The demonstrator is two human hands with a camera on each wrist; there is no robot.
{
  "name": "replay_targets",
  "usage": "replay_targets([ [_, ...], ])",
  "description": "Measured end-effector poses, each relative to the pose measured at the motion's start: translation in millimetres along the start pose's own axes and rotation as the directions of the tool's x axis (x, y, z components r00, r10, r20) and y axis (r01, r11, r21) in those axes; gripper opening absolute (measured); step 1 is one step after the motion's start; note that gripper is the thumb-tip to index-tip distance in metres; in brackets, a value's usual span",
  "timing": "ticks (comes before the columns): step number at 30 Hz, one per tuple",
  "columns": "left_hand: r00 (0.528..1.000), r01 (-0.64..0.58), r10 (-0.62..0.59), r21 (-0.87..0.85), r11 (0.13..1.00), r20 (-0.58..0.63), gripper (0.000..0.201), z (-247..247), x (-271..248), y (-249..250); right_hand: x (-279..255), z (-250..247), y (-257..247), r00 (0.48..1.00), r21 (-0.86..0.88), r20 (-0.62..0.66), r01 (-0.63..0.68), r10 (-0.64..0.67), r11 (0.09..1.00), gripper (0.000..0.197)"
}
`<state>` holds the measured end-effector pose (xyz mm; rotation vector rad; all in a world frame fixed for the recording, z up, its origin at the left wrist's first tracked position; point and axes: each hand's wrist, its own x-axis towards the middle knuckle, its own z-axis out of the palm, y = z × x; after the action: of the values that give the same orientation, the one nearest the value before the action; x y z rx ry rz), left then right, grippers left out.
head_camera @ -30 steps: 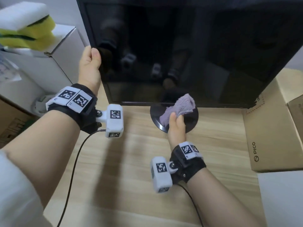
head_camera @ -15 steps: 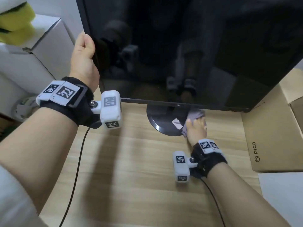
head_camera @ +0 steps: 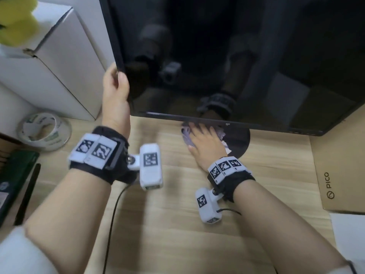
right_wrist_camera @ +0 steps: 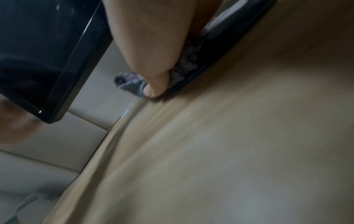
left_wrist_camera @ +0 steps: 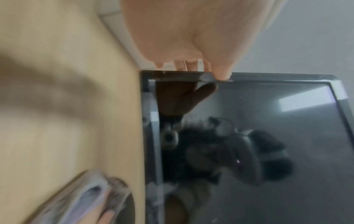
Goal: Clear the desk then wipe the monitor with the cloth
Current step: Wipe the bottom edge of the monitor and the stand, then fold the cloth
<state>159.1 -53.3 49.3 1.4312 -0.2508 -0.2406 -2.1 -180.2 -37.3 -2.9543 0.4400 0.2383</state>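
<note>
The left hand (head_camera: 115, 95) grips the lower left edge of the monitor (head_camera: 237, 56), thumb on the front bezel and fingers behind, apparently to steady the panel while the other hand works beneath it. The right hand (head_camera: 205, 141) lies flat with straight fingers on the cloth (head_camera: 186, 135), pressing it onto the round black stand base (head_camera: 240, 141) just under the screen's bottom edge, so this looks like a wipe of the base. The cloth is a pale purple, fuzzy, crumpled wad, mostly hidden under the palm; the bench (head_camera: 177, 214) carries 1 monitor only in front.
</note>
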Motion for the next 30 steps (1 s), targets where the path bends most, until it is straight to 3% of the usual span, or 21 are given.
replay_targets([
  [2,0.986,0.138,-0.134,0.043,0.989,-0.097,0.034,-8,-26,-34,-14,5,3,0.997,0.067,0.007,0.080,-0.081,0.995,0.044],
  [4,0.942,0.309,-0.312,-0.043,0.950,-0.126,0.040,-11,-54,-63,-34,13,10,0.993,0.073,0.039,0.110,-0.113,0.991,0.041],
  [8,0.875,0.473,-0.484,-0.230,0.850,0.009,0.029,5,-98,-85,-69,21,24,0.995,0.117,0.045,0.087,-0.093,0.989,0.038],
  [11,0.830,0.558,-0.543,-0.157,0.815,0.132,0.022,17,-117,-83,-92,22,29,1.000,0.267,-0.010,0.026,-0.024,0.963,0.047],
  [13,0.786,0.604,-0.582,-0.055,0.795,0.209,0.023,17,-124,-82,-105,20,28,0.997,0.421,0.050,-0.070,0.054,0.904,0.048],
  [14,0.760,0.627,-0.603,-0.031,0.778,0.241,0.025,15,-128,-81,-110,17,25,0.987,0.517,0.103,-0.159,0.124,0.841,0.047],
  [15,0.735,0.649,-0.624,-0.011,0.761,0.266,0.026,14,-131,-81,-115,13,21,0.965,0.652,0.155,-0.261,0.211,0.712,0.042],
  [16,0.712,0.667,-0.640,0.006,0.745,0.289,0.030,12,-136,-79,-120,8,15,0.940,0.811,0.207,-0.320,0.273,0.490,0.034],
  [18,0.680,0.684,-0.662,0.054,0.728,0.316,0.043,10,-146,-76,-133,-6,5,0.900,0.963,0.262,-0.270,0.349,-0.028,0.025],
  [20,0.628,0.715,-0.684,0.070,0.695,0.372,0.055,8,-157,-72,-145,-21,-2,0.897,0.883,0.341,-0.203,0.281,-0.424,0.020],
  [21,0.582,0.746,-0.689,0.054,0.663,0.432,0.061,7,-163,-69,-149,-29,-6,0.915,0.812,0.350,-0.188,0.202,-0.553,0.033],
  [23,0.472,0.808,-0.669,0.023,0.589,0.574,0.073,4,-172,-59,-156,-41,-15,0.951,0.720,0.299,-0.175,0.073,-0.672,0.058],
  [25,0.410,0.836,-0.584,-0.033,0.547,0.701,0.078,1,-179,-48,-160,-48,-23,0.967,0.670,0.253,-0.162,0.017,-0.724,0.066],
  [27,0.425,0.817,-0.493,-0.087,0.570,0.759,0.072,-2,-185,-38,-161,-51,-30,0.968,0.661,0.250,-0.152,0.024,-0.735,0.070],
  [30,0.529,0.723,-0.472,-0.083,0.686,0.705,0.071,-7,-188,-32,-157,-51,-38,0.957,0.709,0.278,-0.142,0.088,-0.690,0.074],
])
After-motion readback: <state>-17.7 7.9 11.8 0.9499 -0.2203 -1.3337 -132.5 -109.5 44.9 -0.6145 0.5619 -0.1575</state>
